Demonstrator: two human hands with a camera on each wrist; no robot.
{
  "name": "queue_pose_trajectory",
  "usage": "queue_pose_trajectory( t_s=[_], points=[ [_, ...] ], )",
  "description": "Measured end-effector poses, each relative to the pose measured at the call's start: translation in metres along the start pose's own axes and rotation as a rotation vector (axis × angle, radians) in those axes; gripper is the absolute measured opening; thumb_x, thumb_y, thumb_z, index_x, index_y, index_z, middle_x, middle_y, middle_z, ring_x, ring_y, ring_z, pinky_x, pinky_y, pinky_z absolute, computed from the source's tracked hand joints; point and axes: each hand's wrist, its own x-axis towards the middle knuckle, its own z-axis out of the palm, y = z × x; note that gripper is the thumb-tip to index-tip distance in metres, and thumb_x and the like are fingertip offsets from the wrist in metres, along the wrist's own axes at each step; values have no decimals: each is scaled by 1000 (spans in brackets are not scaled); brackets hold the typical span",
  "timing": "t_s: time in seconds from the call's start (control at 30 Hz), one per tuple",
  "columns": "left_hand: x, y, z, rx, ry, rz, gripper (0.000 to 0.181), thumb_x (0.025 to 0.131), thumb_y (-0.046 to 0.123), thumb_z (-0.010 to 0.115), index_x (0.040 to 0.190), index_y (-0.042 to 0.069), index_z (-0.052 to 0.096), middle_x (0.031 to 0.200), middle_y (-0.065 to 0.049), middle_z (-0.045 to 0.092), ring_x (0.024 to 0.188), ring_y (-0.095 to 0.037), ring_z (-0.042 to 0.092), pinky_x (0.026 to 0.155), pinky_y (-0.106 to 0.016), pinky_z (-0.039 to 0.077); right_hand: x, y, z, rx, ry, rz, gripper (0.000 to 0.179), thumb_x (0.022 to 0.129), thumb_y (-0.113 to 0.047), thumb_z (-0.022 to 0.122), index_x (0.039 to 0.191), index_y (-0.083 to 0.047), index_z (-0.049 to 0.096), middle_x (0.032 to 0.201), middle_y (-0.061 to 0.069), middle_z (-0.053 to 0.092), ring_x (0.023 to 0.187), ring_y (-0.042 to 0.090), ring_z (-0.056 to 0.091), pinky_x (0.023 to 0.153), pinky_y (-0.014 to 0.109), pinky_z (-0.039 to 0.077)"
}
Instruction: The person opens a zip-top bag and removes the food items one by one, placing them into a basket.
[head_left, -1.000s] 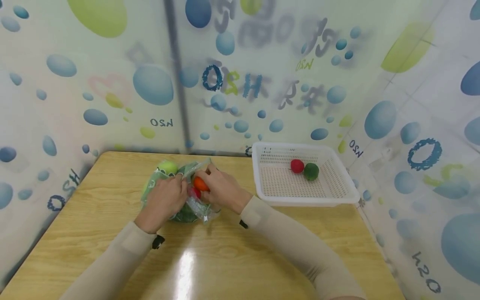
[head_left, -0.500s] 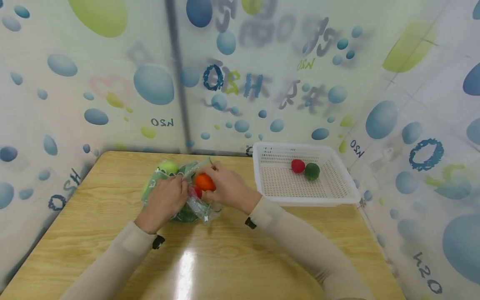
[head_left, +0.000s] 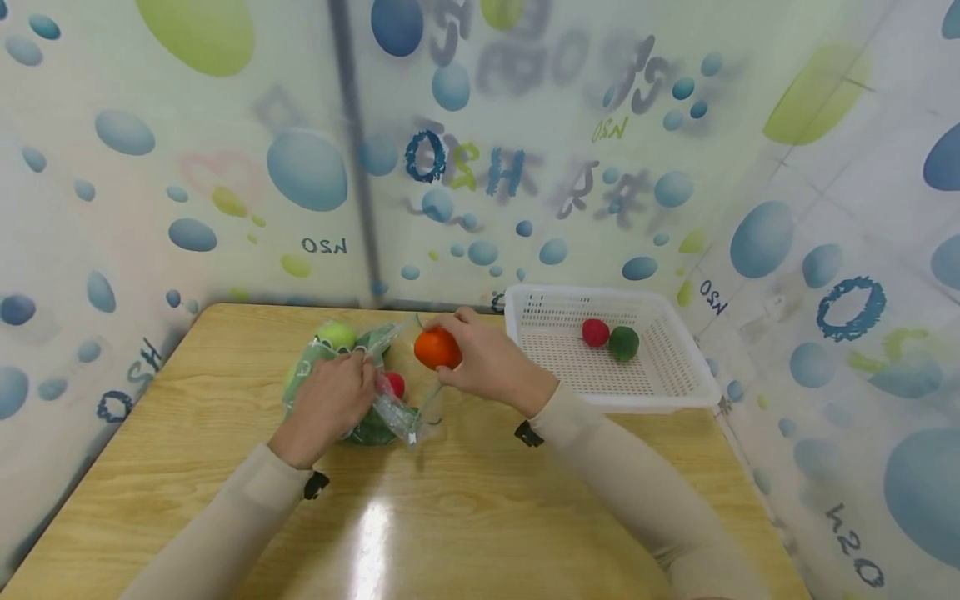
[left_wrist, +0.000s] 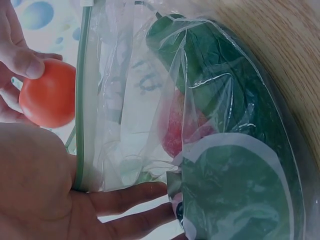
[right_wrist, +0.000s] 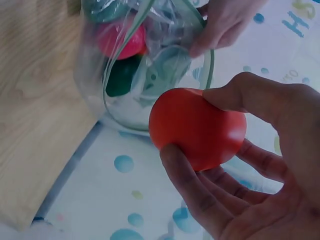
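A red-orange tomato [head_left: 437, 348] is held between the thumb and fingers of my right hand [head_left: 491, 360], outside the zip bag and to the right of its mouth. My left hand [head_left: 337, 402] grips the rim of the clear, green-printed zip bag [left_wrist: 240, 175], whose mouth stands open in the right wrist view. Through the plastic show a long dark green vegetable [left_wrist: 250, 110] and a pinkish-red round one [left_wrist: 175, 125], perhaps a radish. A light green round item [head_left: 337, 335] shows at the bag's far left side. My left hand hides part of the bag in the head view.
To the right, near the back of the wooden table [head_left: 450, 508], stands a white perforated basket [head_left: 555, 397]. In it lie a red round vegetable [head_left: 596, 332] and a dark green one [head_left: 624, 343], side by side. A patterned curtain [head_left: 480, 217] hangs behind the table.
My right hand has drawn the tomato out of the bag's mouth, up and to the right. My left hand has stayed in place on the bag.
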Motion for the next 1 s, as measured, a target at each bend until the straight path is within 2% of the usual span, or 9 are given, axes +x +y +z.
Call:
queue_pose_trajectory(
  t_s=[0.13,0.33,0.53,0.6,0.77,0.87,1.0],
  points=[
    [0,0,0,-3,11,7,46,123,26,36,109,-1,71,98,-19,73,93,-41,71,86,-60,59,-5,13,-12,-13,20,12,57,100,-18,91,152,-13,67,143,17,71,118,35,77,105,50,70],
    [0,0,2,3,23,18,46,124,25,37,100,2,69,92,-16,71,85,-37,68,83,-59,59,-12,34,-33,-3,23,73,56,99,-15,89,151,-11,68,142,17,72,122,36,75,108,51,68],
    [-4,2,-4,-4,3,18,47,124,24,37,115,-6,72,102,-23,75,98,-47,74,92,-65,59,-15,61,-51,-3,30,124,52,100,-14,86,148,-10,68,137,19,74,117,37,74,104,53,68],
    [-4,1,-6,-9,1,17,47,123,24,37,117,-7,72,102,-23,74,98,-46,73,91,-64,60,-15,70,-55,-10,26,142,51,100,-15,86,148,-8,68,137,20,74,118,39,74,104,53,68],
    [-3,-2,-5,-7,2,13,47,123,25,37,114,-4,72,101,-20,73,87,-37,68,77,-54,58,-16,94,-67,-5,-4,223,54,100,-15,87,149,-6,66,141,23,74,124,42,72,107,58,66],
    [-1,-1,-4,-8,-1,11,48,123,26,36,116,-6,73,104,-22,75,88,-37,69,77,-54,59,-16,112,-73,1,-28,277,56,101,-14,87,151,-4,65,142,24,74,126,42,70,110,59,65],
    [-1,0,-2,-11,-4,8,50,123,26,36,122,-8,73,113,-27,77,97,-43,74,85,-61,61,-14,139,-78,-19,-68,356,56,101,-16,87,151,-4,64,142,23,74,124,41,69,111,56,63]
  ],
)
